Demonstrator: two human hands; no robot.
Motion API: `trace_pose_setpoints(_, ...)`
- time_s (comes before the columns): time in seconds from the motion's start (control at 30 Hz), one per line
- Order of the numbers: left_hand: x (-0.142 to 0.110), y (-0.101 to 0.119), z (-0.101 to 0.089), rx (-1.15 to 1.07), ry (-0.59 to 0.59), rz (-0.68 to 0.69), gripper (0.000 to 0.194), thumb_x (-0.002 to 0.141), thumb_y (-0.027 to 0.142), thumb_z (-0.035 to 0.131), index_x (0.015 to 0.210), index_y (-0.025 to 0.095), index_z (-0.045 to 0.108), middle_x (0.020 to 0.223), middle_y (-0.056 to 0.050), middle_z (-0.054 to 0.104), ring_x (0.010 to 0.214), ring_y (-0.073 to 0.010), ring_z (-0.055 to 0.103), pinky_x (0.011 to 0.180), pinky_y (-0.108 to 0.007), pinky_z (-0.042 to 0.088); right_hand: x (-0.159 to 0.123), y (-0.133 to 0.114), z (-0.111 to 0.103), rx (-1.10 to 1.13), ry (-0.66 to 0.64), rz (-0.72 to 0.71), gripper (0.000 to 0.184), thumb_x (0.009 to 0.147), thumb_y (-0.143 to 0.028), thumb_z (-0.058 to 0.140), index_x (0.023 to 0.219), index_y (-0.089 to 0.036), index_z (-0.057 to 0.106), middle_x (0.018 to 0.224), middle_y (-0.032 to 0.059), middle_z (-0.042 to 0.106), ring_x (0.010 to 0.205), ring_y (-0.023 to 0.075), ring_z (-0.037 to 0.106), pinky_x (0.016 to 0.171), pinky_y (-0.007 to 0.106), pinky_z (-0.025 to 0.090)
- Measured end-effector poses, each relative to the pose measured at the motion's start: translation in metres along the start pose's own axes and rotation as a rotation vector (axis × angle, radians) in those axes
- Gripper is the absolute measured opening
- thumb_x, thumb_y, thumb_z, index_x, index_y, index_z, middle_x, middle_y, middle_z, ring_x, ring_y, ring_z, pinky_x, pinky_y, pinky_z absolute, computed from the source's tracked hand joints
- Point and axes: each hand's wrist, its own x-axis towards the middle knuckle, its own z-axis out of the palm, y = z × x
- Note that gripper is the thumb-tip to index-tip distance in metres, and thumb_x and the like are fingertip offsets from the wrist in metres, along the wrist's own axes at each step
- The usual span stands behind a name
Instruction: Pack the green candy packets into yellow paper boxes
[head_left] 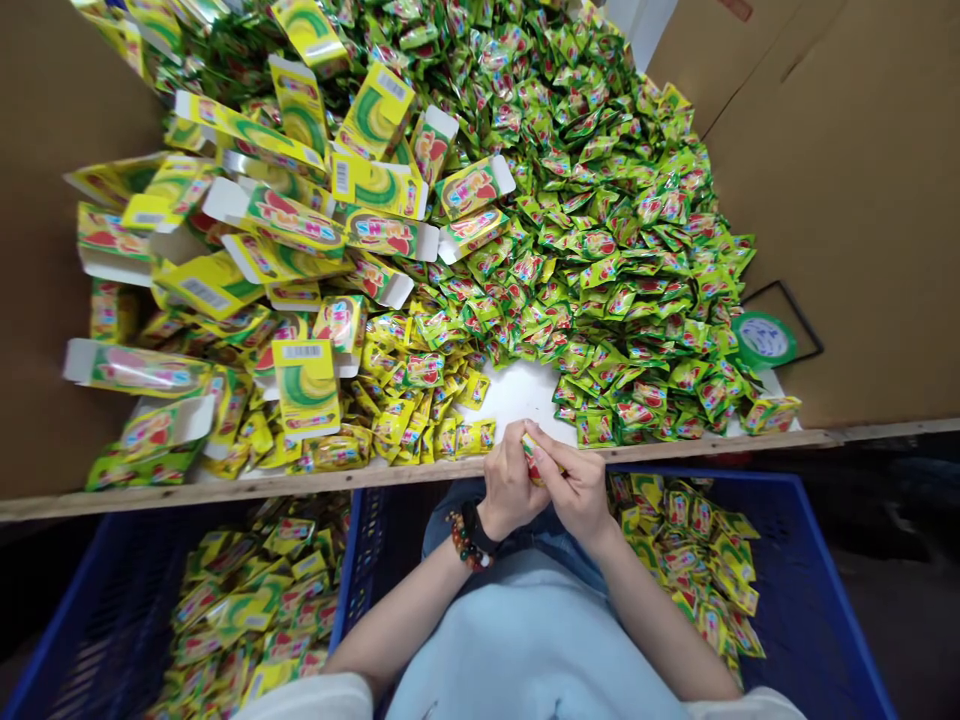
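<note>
My left hand and my right hand meet at the front edge of the table. Between them they grip a small candy box with red, green and yellow print, mostly hidden by my fingers. Just beyond my hands is a bare white patch of tabletop. To its left lie yellow candy packets, and to its right a large heap of green candy packets. Several yellow-and-green cardboard candy boxes, many with open flaps, are piled at the left.
Blue crates hold many candy boxes below the table edge, a left crate and a right crate. Cardboard walls flank the heap. A green tape roll sits at the right. A wooden strip edges the table.
</note>
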Motion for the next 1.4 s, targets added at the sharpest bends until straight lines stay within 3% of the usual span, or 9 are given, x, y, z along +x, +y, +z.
trace_pose_setpoints(0.23,0.004,0.006,-0.003,-0.134,-0.058,0.031,0.046,0.088,0.031,0.046,0.133,0.019,0.043,0.111,-0.017,0.063,0.097,-0.0281,0.066,0.076,-0.042,0.056,-0.006,0.004,-0.011,-0.146,-0.173,-0.152,0.040,0.094,-0.023,0.050,0.134,-0.024,0.059,0.110,0.0091,0.075,0.092,0.0222,0.074,0.077,0.034,0.061)
trace_pose_setpoints(0.37,0.021,0.005,-0.031,0.015,-0.250,0.138,0.070,0.079,0.051,0.065,0.136,0.017,0.043,0.122,-0.016,0.059,0.111,-0.0302,0.057,0.092,-0.046,0.050,-0.034,0.006,-0.060,-0.464,-0.095,-0.064,0.036,0.093,-0.022,0.048,0.124,-0.026,0.068,0.092,0.0098,0.078,0.071,0.0230,0.074,0.062,0.034,0.058)
trace_pose_setpoints(0.5,0.048,-0.020,-0.070,0.475,-0.165,-0.067,0.026,0.087,0.040,0.061,0.103,0.020,0.066,0.102,-0.012,0.062,0.098,-0.0291,0.053,0.081,-0.042,0.049,-0.050,0.016,-0.107,-0.972,-0.001,0.151,0.020,0.088,-0.030,0.058,0.093,-0.027,0.077,0.070,0.0115,0.074,0.051,0.0289,0.065,0.047,0.040,0.046)
trace_pose_setpoints(0.63,0.077,-0.044,-0.085,0.768,-0.185,-0.151,0.015,0.082,0.033,0.064,0.086,0.019,0.068,0.098,-0.014,0.059,0.096,-0.0329,0.049,0.068,-0.039,0.046,-0.004,0.031,-0.084,-0.823,0.077,0.009,0.026,0.095,-0.029,0.049,0.105,-0.021,0.072,0.098,0.0122,0.072,0.088,0.0279,0.066,0.080,0.042,0.052)
trace_pose_setpoints(0.83,0.092,-0.051,-0.084,0.821,-0.305,-0.105,0.011,0.080,0.019,0.058,0.075,0.017,0.068,0.094,-0.016,0.059,0.094,-0.0330,0.051,0.072,-0.044,0.045,0.095,0.049,-0.029,-1.009,0.108,0.058,0.041,0.091,-0.025,0.057,0.131,-0.013,0.057,0.113,0.0202,0.058,0.103,0.0322,0.048,0.083,0.044,0.041)
trace_pose_setpoints(0.97,0.088,-0.056,-0.092,0.775,-0.248,-0.095,0.018,0.083,0.023,0.056,0.070,0.018,0.068,0.091,-0.015,0.062,0.091,-0.0314,0.051,0.071,-0.042,0.045,0.107,0.051,-0.027,-1.066,-0.044,0.036,0.035,0.090,-0.013,0.053,0.125,-0.010,0.057,0.110,0.0193,0.062,0.102,0.0310,0.048,0.084,0.044,0.035)
trace_pose_setpoints(1.1,0.080,-0.049,-0.091,0.496,-0.024,-0.086,0.018,0.088,0.028,0.054,0.078,0.020,0.067,0.094,-0.010,0.066,0.094,-0.0269,0.056,0.078,-0.039,0.047,0.099,0.046,-0.030,-1.105,-0.076,0.053,0.042,0.088,-0.010,0.050,0.130,-0.008,0.053,0.102,0.0182,0.063,0.095,0.0299,0.050,0.083,0.044,0.033)
trace_pose_setpoints(1.23,0.071,-0.032,-0.077,0.066,0.083,-0.251,0.017,0.094,0.034,0.048,0.091,0.021,0.058,0.076,-0.002,0.065,0.067,-0.0155,0.061,0.063,-0.027,0.046,0.089,0.035,-0.034,-0.945,-0.019,0.113,0.019,0.086,-0.015,0.056,0.100,-0.012,0.069,0.099,0.0167,0.063,0.098,0.0305,0.050,0.086,0.046,0.035)
trace_pose_setpoints(1.4,0.067,-0.016,-0.053,-0.346,0.005,-0.444,0.019,0.091,0.040,0.054,0.091,0.021,0.053,0.061,0.004,0.057,0.051,-0.0119,0.053,0.049,-0.022,0.038,0.065,0.016,-0.028,0.064,-0.090,0.231,0.026,0.079,-0.045,0.069,0.085,-0.020,0.073,0.103,0.0081,0.065,0.095,0.0230,0.061,0.082,0.038,0.050)
